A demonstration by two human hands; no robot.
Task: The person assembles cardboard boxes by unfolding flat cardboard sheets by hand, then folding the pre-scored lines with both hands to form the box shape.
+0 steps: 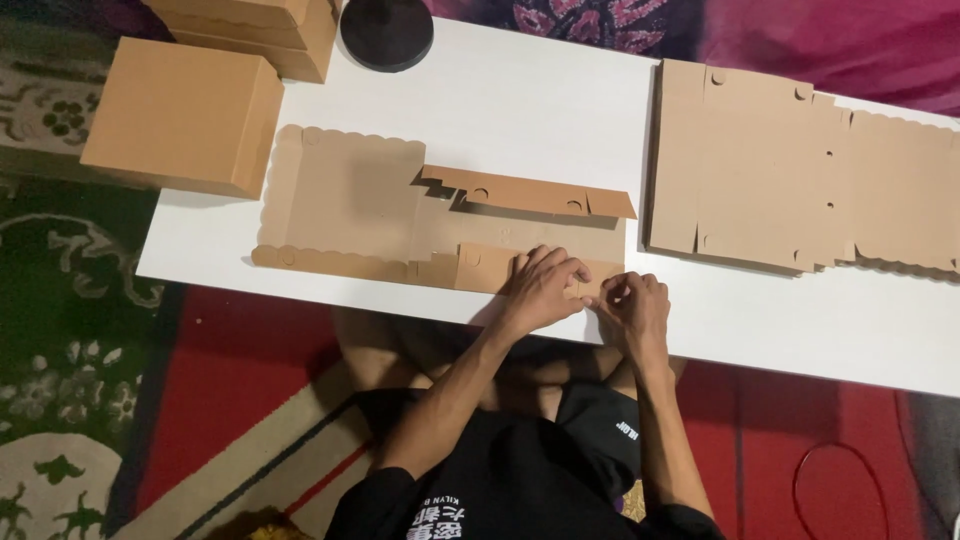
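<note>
Underneath both hands lies a white surface, with a stack of flat box blanks beyond the right hand and a folded brown box far past the left hand. Directly under them, an unfolded cardboard blank lies flat. Both hands curl their fingers onto its near flap, pinching the edge.

Low white table, long edge toward the seated person; set over patterned red and green rugs. Lying directly on top: flat brown cardboard blank with scalloped edges, left of centre, side flaps partly raised; stack of unfolded blanks at right, flat; round black base at far edge; folded brown box overhanging the left corner, more boxes behind it.
</note>
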